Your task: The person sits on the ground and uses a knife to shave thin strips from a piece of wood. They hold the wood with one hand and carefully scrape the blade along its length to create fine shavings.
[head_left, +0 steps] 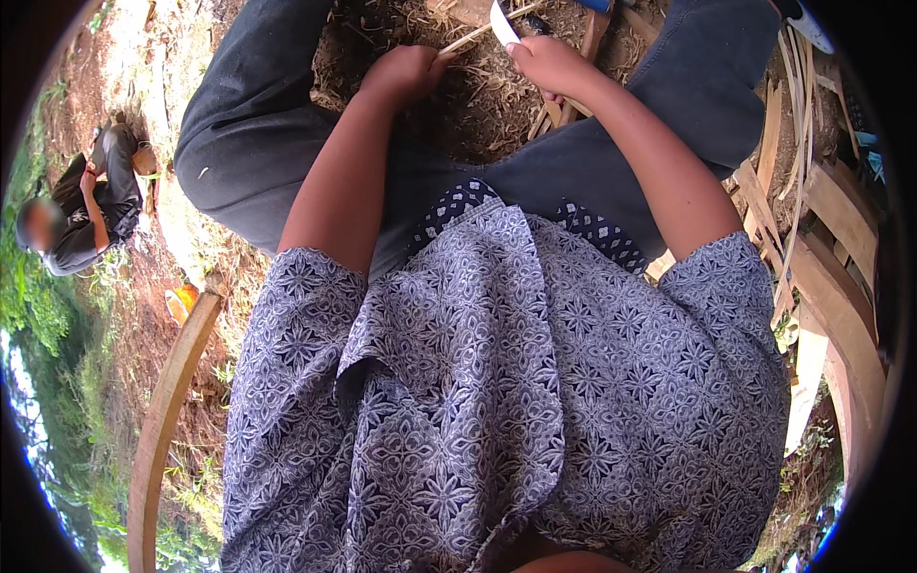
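Note:
My left hand [405, 74] is closed around a thin pale strip of wood or bamboo [470, 38], which slants up to the right from my fist. My right hand [556, 67] grips a knife. The pale, curved knife blade [501, 24] points up and to the left, and its edge lies close to the strip; whether they touch I cannot tell. A light wooden piece, perhaps the knife's handle, shows below my right fist. Both hands are over the ground between my bent legs.
Shavings [482, 115] litter the soil between my legs. Wooden planks [826, 277] and long thin strips [798, 124] lie on the right. At left stands a curved wooden beam [167, 430]. Farther left, another person [91, 196] sits on the slope beside greenery.

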Motion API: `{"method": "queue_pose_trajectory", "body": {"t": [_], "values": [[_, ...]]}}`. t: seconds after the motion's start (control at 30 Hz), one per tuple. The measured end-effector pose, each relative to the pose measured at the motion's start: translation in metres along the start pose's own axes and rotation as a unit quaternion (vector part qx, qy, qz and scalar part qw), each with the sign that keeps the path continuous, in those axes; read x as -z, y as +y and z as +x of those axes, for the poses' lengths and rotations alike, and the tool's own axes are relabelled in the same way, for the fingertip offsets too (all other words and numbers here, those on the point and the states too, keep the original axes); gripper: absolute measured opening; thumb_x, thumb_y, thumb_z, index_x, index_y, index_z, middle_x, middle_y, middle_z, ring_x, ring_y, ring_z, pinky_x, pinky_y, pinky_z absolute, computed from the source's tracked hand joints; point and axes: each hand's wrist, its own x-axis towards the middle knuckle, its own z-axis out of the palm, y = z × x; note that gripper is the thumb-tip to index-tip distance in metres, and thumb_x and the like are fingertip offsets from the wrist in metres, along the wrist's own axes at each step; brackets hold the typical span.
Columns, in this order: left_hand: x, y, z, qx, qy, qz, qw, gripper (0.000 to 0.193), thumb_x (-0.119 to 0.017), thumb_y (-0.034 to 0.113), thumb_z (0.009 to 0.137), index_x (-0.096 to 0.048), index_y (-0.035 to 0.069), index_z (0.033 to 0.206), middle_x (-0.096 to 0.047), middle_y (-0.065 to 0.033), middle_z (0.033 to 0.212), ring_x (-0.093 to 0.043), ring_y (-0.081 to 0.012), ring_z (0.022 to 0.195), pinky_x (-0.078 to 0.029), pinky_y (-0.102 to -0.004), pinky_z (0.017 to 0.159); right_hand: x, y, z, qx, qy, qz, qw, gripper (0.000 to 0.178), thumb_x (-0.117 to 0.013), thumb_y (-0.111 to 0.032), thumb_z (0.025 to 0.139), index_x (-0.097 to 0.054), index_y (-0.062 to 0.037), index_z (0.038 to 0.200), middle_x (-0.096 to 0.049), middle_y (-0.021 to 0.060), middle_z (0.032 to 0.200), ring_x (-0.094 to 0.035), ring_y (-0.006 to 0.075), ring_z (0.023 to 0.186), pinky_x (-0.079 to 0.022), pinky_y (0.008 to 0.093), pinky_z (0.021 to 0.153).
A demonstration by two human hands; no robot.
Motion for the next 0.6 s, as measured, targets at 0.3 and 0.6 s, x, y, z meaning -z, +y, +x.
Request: {"method": "queue_pose_trajectory", "body": {"t": [0.3,0.6], "values": [[0.006,0.002,0.0,0.0,-0.016,0.003,1.0,0.047,-0.052,0.047,0.099,-0.071,0.006,0.088,-0.069,-0.0223,0.086,-0.066,-0.0424,0.086,-0.052,-0.0517,0.078,-0.004,-0.007,0.016,0.015,-0.01,0.0,1.0,0.042,-0.037,-0.038,0.104,-0.058,-0.0019,0.1,-0.055,0.0065,0.062,-0.058,0.018,0.045,-0.052,0.0349,0.043],[0.006,0.004,-0.005,-0.008,-0.007,-0.003,1.0,0.043,-0.053,0.044,0.099,-0.071,0.006,0.09,-0.069,-0.0228,0.087,-0.065,-0.0428,0.086,-0.051,-0.0514,0.078,0.001,-0.013,0.012,0.011,-0.029,0.028,0.999,0.046,-0.039,-0.039,0.103,-0.063,0.0006,0.104,-0.061,0.0087,0.066,-0.061,0.0188,0.048,-0.055,0.0356,0.045]]}}
